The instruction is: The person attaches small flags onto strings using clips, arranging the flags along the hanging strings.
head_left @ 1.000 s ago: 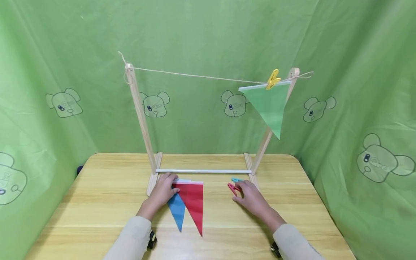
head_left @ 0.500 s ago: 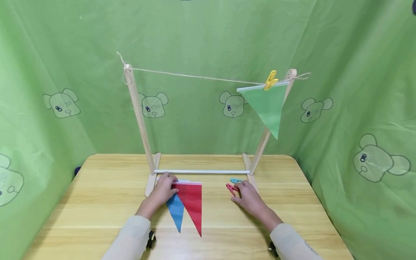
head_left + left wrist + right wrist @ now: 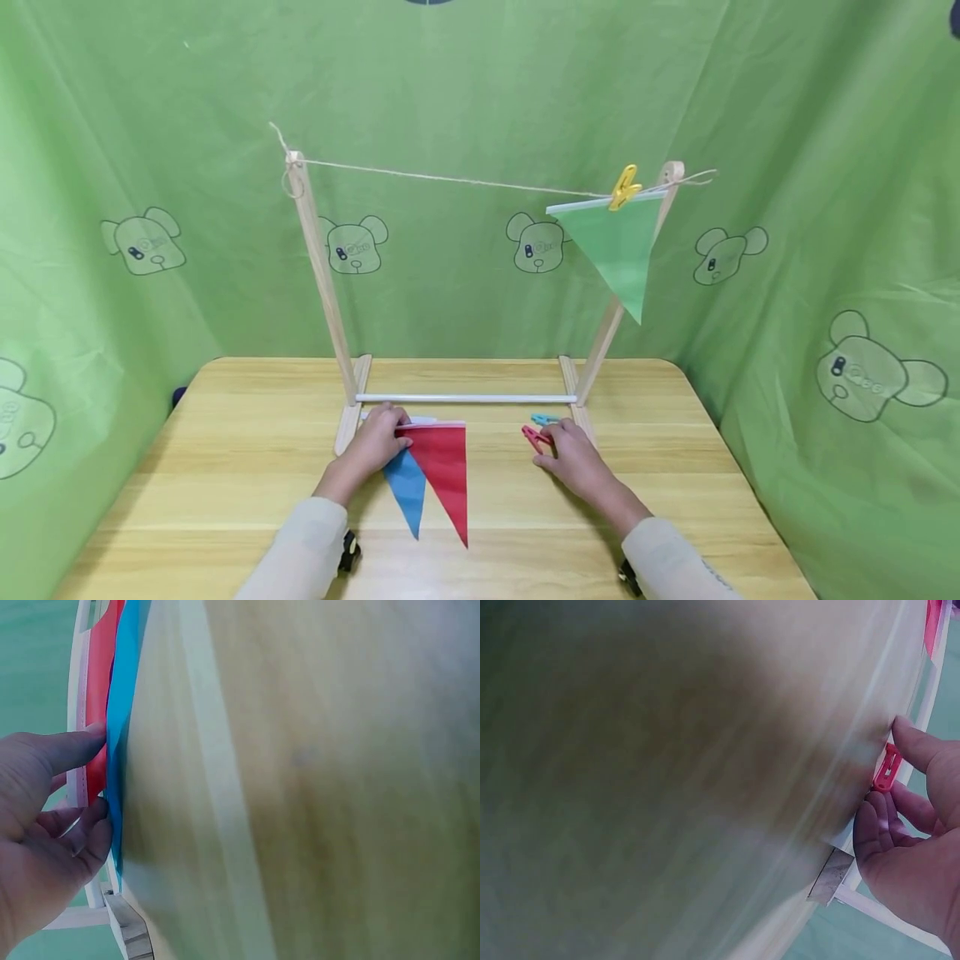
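Observation:
In the head view my left hand point(image 3: 377, 439) holds the upper left corner of a red triangular pennant point(image 3: 444, 467) with a white top band. A blue pennant point(image 3: 407, 492) lies partly beneath it on the table. The left wrist view shows thumb and fingers at the edge of the red pennant point(image 3: 97, 682), close against the blue one point(image 3: 127, 697). My right hand point(image 3: 579, 460) has its fingers curled around a pink clothespin point(image 3: 534, 435); the right wrist view shows this clothespin point(image 3: 887, 768) between thumb and fingers. A turquoise clothespin point(image 3: 543, 418) lies just behind.
A wooden stand with two posts point(image 3: 324, 275) and a white crossbar point(image 3: 465, 398) stands at the back. Along its string point(image 3: 450, 177), a yellow clothespin point(image 3: 625, 188) fastens a green pennant point(image 3: 618, 250) near the right post. Green curtains surround the table point(image 3: 225, 467).
The whole head view has shifted slightly. Both hands keep practically the same places, and the pennants and clothespins stay where they were.

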The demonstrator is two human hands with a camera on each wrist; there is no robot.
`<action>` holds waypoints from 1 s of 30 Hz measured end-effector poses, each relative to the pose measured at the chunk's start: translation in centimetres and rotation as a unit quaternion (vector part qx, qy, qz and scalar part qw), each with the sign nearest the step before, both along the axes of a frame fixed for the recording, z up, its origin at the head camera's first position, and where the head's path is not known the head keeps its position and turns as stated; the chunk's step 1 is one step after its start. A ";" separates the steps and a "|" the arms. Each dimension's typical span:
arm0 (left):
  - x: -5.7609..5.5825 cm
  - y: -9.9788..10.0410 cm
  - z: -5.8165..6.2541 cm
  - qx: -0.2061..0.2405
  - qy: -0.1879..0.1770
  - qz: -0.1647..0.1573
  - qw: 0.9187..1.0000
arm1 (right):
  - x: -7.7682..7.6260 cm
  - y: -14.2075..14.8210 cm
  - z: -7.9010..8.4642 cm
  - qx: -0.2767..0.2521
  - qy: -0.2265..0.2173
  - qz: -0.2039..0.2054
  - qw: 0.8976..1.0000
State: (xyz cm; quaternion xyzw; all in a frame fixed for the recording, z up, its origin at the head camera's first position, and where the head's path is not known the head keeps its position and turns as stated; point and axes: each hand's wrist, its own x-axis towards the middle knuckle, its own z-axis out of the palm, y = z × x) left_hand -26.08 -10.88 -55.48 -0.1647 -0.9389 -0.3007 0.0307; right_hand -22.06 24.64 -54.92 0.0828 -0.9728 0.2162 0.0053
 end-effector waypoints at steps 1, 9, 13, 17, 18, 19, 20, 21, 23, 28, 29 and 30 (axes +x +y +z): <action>0.0 0.0 0.0 0.001 -0.004 0.000 1.000 | 0.0 0.0 0.0 -0.002 0.001 0.001 1.000; -0.1 0.0 0.1 -0.001 -0.031 0.002 1.000 | 0.1 0.0 -0.3 -0.015 -0.001 -0.005 1.000; -0.3 0.0 0.1 -0.002 -0.031 0.001 1.000 | 0.0 0.0 -0.3 -0.027 -0.003 -0.008 1.000; -0.4 0.1 0.1 0.002 -0.032 0.000 0.999 | -0.1 0.0 -0.4 -0.038 -0.009 -0.015 0.999; -0.4 0.1 0.2 0.003 -0.032 0.000 0.999 | -0.2 0.0 -0.4 -0.041 -0.010 -0.016 0.999; -0.4 0.1 0.2 0.004 -0.032 0.000 0.999 | -0.2 0.0 -0.4 -0.043 -0.011 -0.017 0.999; -0.4 0.1 0.2 0.005 -0.033 0.001 0.999 | -0.3 0.0 -0.4 -0.046 -0.013 -0.018 0.999; -0.4 0.1 0.3 0.008 -0.037 0.002 0.999 | -0.3 0.0 -0.4 -0.048 -0.015 -0.018 0.999; -0.5 0.1 0.3 0.013 -0.043 0.003 0.999 | -0.3 0.1 -0.5 -0.052 -0.016 -0.018 0.998; -0.5 0.1 0.2 0.027 -0.056 0.006 0.998 | -0.4 0.1 -0.5 -0.062 -0.019 -0.019 0.998; -0.5 0.1 0.2 0.030 -0.056 0.006 0.998 | -0.4 0.1 -0.5 -0.063 -0.022 -0.019 0.998; -0.5 0.0 0.2 0.032 -0.056 0.005 0.998 | -0.4 0.1 -0.4 -0.064 -0.024 -0.020 0.997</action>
